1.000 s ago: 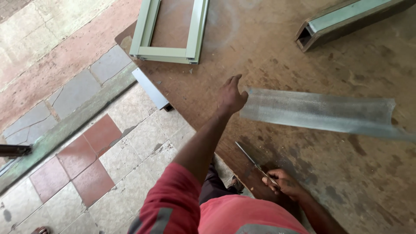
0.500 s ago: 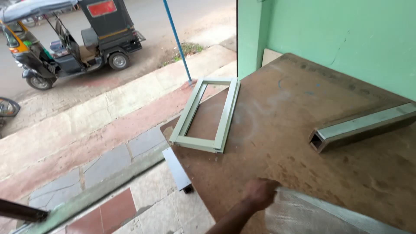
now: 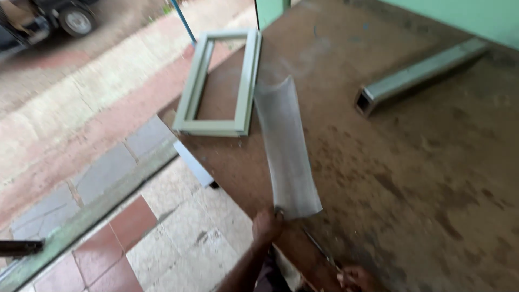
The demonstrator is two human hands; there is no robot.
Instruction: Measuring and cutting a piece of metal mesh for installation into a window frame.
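Note:
My left hand (image 3: 266, 225) grips the near end of a long curled strip of grey wire mesh (image 3: 285, 146), which reaches away from me over the brown board table (image 3: 421, 162). At the bottom edge, my right hand (image 3: 354, 278) holds a thin metal tool (image 3: 319, 249), perhaps scissors, whose tip points up toward the mesh's near end. The image is blurred by motion.
A pale green rectangular frame (image 3: 219, 81) lies at the table's far left corner. A green square tube (image 3: 416, 75) lies at the back right. Left of the table are tiled floor (image 3: 178, 238), a step, pavement and a parked vehicle (image 3: 48, 19).
The mesh strip has swung from lying crosswise on the right to pointing away from me, with my left hand now at its near end. The view has dropped from the street back toward the table.

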